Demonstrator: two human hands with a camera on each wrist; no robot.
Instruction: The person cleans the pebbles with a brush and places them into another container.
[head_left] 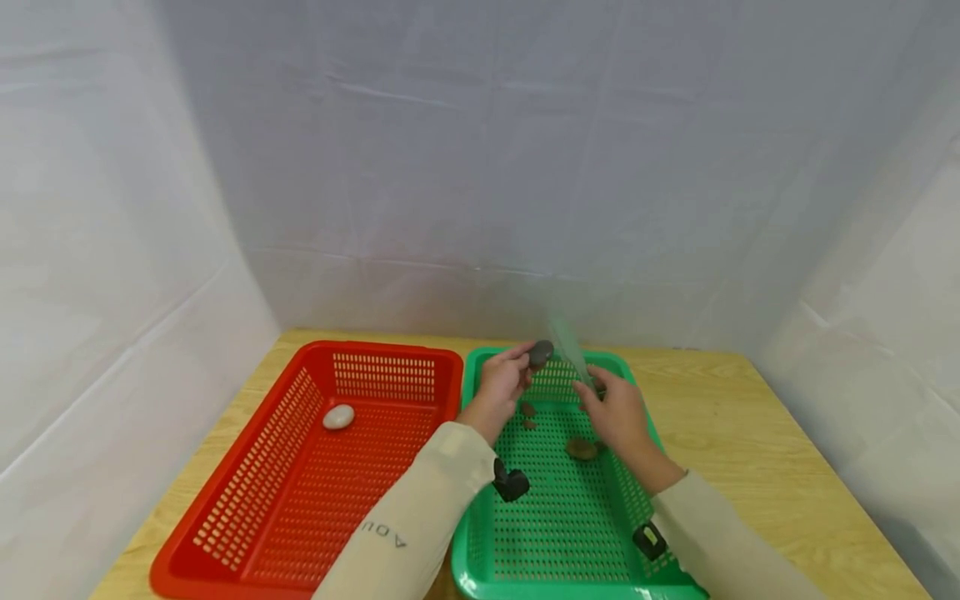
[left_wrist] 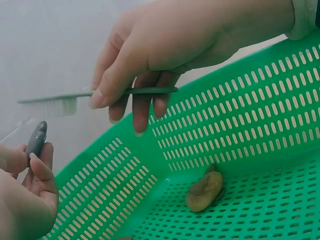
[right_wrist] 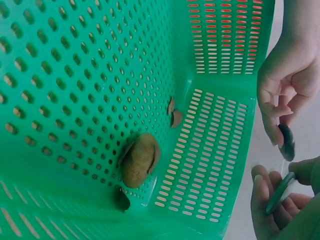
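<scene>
My left hand [head_left: 498, 385] pinches a smooth dark grey stone [head_left: 541, 353] between thumb and fingers, above the far end of the green basket [head_left: 474, 533]. To its right, my right hand [head_left: 617, 410] grips a green brush [head_left: 568, 343] by the handle. In the left wrist view the brush bristles [left_wrist: 64, 106] point down, above the stone [left_wrist: 36, 140] and apart from it. The right wrist view shows the stone [right_wrist: 287, 143] near the brush handle [right_wrist: 280, 192], while the brush head is out of sight there.
A brown stone [right_wrist: 137, 162] lies in the green basket among several dry leaves [right_wrist: 176, 118]. On the left stands a red basket [head_left: 247, 467] with one white stone [head_left: 339, 417] inside. Both baskets sit on a wooden table [head_left: 757, 450], with white sheeting [head_left: 480, 167] around it.
</scene>
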